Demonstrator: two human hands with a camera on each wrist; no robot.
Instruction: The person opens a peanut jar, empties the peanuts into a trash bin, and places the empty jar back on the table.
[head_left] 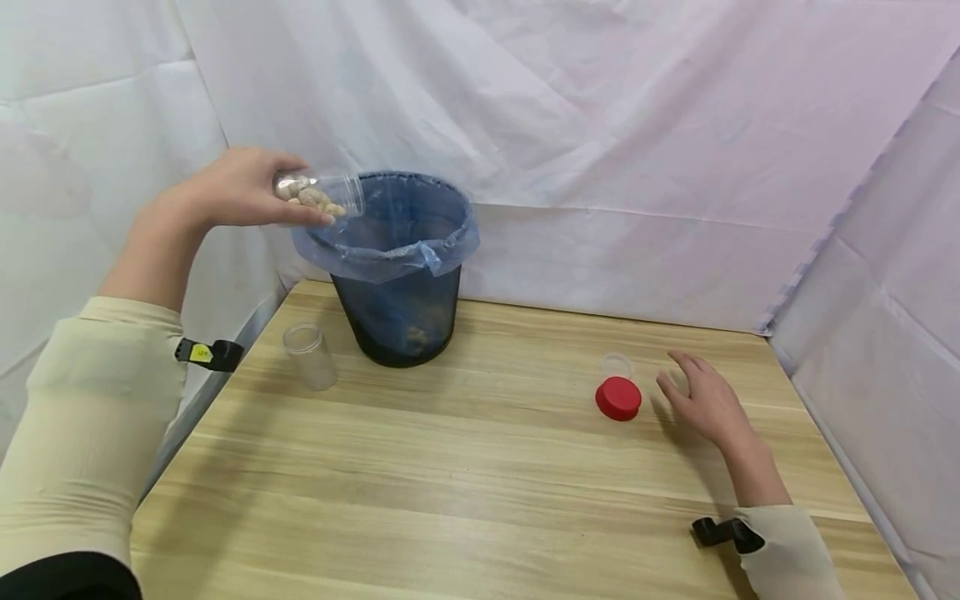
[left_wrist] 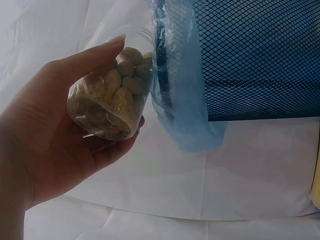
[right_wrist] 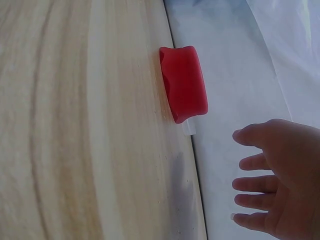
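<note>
My left hand (head_left: 240, 190) grips a clear plastic jar (head_left: 348, 193) lying on its side, its mouth at the rim of a black mesh bin (head_left: 401, 321). Inside the jar, several tan, nut-like pieces (left_wrist: 122, 87) are heaped along the lower wall. A blue plastic bag (head_left: 390, 265) lines the bin and folds over its rim. On the right, my right hand (head_left: 708, 400) hovers over the table with its fingers loosely extended, holding nothing. Left of it sit a red lid (head_left: 619, 398) and a small translucent disc (head_left: 617, 364).
A second clear jar (head_left: 311, 358) stands on the wooden table (head_left: 465, 500), left of the bin. Some blurred pale shapes show through the lower bin wall. White cloth (head_left: 600, 125) hangs behind the table and along both sides.
</note>
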